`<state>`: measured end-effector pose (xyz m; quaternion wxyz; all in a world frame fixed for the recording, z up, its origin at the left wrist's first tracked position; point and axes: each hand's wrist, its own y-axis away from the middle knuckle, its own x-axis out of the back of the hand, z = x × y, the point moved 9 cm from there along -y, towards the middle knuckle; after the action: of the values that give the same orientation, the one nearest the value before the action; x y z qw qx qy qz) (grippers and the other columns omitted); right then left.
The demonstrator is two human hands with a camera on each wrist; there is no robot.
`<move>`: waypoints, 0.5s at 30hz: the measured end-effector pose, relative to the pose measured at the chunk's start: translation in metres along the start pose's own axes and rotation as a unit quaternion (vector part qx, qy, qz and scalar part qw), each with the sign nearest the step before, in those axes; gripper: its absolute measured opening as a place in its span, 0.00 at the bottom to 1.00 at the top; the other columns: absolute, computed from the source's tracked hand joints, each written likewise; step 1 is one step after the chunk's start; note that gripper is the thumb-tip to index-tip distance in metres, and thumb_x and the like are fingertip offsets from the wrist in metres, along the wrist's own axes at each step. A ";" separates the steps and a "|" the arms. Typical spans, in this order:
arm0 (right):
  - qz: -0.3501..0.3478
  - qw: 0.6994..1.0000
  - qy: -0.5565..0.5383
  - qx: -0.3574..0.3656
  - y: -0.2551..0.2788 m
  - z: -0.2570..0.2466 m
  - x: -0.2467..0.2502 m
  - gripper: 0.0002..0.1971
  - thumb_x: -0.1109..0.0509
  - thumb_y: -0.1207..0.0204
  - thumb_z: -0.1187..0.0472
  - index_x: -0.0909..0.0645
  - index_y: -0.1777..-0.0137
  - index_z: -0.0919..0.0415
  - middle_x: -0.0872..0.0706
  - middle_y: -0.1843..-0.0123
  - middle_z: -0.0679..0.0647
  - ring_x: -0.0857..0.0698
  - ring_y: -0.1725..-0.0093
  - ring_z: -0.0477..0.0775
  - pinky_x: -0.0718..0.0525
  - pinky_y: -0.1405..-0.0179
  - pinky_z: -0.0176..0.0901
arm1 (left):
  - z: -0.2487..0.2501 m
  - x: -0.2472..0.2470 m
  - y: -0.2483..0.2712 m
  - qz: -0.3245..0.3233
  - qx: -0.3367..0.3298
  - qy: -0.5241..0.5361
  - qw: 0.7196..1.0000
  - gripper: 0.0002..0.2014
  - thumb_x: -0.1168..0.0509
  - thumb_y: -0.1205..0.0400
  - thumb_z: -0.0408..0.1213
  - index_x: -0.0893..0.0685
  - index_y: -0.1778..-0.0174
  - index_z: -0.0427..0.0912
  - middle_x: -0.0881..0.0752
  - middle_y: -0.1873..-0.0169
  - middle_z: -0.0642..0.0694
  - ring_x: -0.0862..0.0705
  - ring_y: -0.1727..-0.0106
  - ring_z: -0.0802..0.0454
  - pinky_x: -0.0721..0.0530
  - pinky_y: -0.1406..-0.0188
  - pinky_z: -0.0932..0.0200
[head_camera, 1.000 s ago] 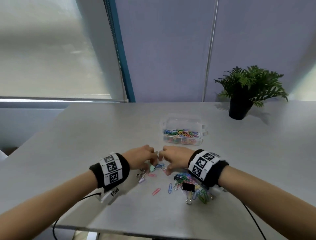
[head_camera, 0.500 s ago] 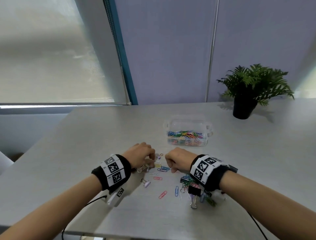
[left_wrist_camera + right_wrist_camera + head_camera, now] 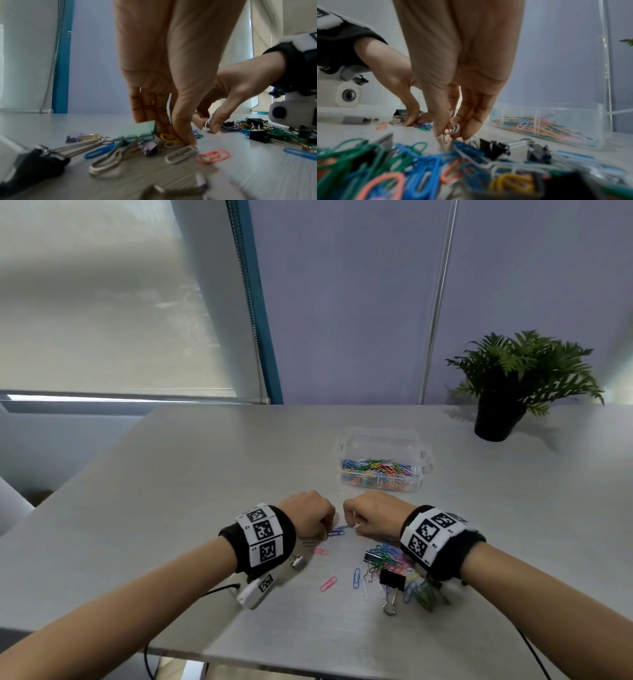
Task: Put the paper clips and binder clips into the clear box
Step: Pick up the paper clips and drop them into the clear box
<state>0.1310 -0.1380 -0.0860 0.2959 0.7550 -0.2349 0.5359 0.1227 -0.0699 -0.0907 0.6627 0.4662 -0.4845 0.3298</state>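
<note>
The clear box (image 3: 383,470) stands open on the grey table (image 3: 171,491), and a layer of mixed-colour paper clips covers its floor. On the near side of the box, the right hand (image 3: 371,517) hangs fingers-down over the table and pinches a white paper clip (image 3: 455,129) together with a salmon paper clip (image 3: 446,136) between thumb and fingertips. Just left of that hand, still on the near side of the box, the left hand (image 3: 308,517) also points fingers-down; its thumb and fingertips are closed on a yellow paper clip (image 3: 169,138) that lies on the table surface. A mint binder clip (image 3: 137,130) lies touching the backs of the left fingers. Nearer the person than the left hand lie a white clip (image 3: 181,154), a pink clip (image 3: 213,157), a small lilac binder clip (image 3: 150,148) and a black binder clip (image 3: 39,161). Nearer the person than the box, under the right wrist, sits the loose pile of paper clips (image 3: 394,563) in green, blue, pink and yellow, with two black binder clips (image 3: 392,578) lying on it. Beyond the box to the right, well apart from it, stands a potted plant (image 3: 513,385) against the wall.
</note>
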 end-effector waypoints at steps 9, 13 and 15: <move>0.095 0.946 -0.296 -0.095 0.024 0.063 0.053 0.03 0.30 0.26 0.72 0.19 0.56 0.66 0.14 0.63 0.60 0.14 0.73 0.46 0.12 0.69 0.35 | 0.008 0.019 -0.013 0.005 -0.025 0.018 1.000 0.10 0.36 0.21 0.33 0.17 0.45 0.38 0.13 0.44 0.40 0.17 0.41 0.42 0.23 0.48 0.57; 0.153 0.930 -0.312 -0.120 0.028 0.100 0.081 0.05 0.30 0.28 0.76 0.17 0.59 0.67 0.15 0.65 0.58 0.16 0.76 0.41 0.15 0.74 0.31 | 0.010 0.060 -0.028 0.039 -0.023 0.120 0.992 0.09 0.39 0.18 0.31 0.20 0.43 0.33 0.14 0.46 0.40 0.18 0.46 0.47 0.24 0.45 0.58; 0.192 0.910 -0.341 -0.140 0.026 0.117 0.094 0.06 0.31 0.29 0.78 0.17 0.59 0.68 0.17 0.68 0.57 0.17 0.79 0.40 0.16 0.75 0.30 | 0.010 0.080 -0.040 0.063 -0.008 0.155 0.986 0.10 0.39 0.17 0.32 0.21 0.42 0.32 0.17 0.52 0.40 0.21 0.52 0.49 0.23 0.46 0.57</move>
<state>0.2220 -0.2418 -0.0210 0.1918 0.7829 -0.5346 0.2539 0.1804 -0.0943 -0.0255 0.7114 0.3724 -0.4070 0.4354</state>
